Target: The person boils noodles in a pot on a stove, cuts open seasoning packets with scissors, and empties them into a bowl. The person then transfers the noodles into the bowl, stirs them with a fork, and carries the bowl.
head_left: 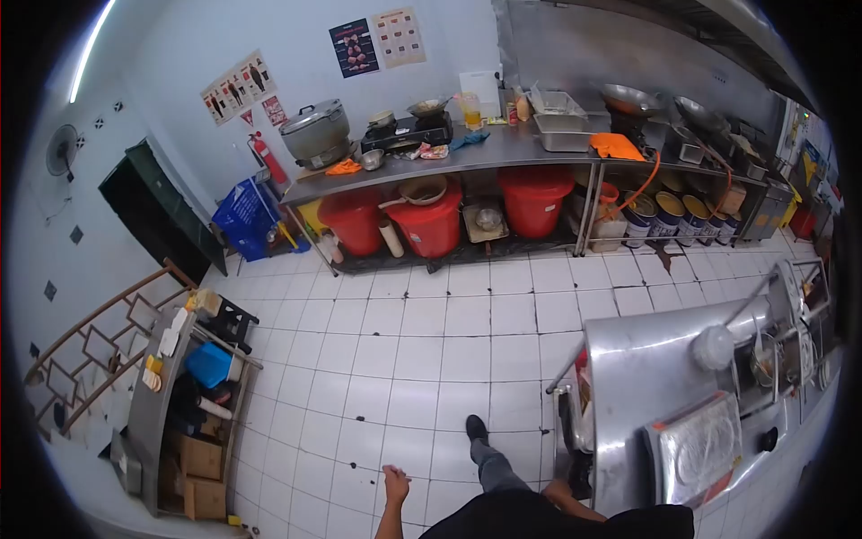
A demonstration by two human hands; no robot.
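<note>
My left hand (395,483) hangs low in front of me over the white tiled floor (359,377). Its fingers are loosely bent and a little apart, with no object visible in them. Partly covered by my dark clothing, my right hand (558,492) is down beside the left end of the steel counter (628,377); its fingers cannot be made out. On that counter lies a flat, plastic-wrapped appliance with a dark knob (696,449). One shoe (477,428) is stretched forward on the tiles.
Along the back wall runs a long steel table (503,155) bearing a large lidded pot (316,135), a stove (409,135) and woks (631,101). Red tubs (431,225) and several tins (669,216) stand beneath. A shelf (166,395) with cardboard boxes (203,458) is at left.
</note>
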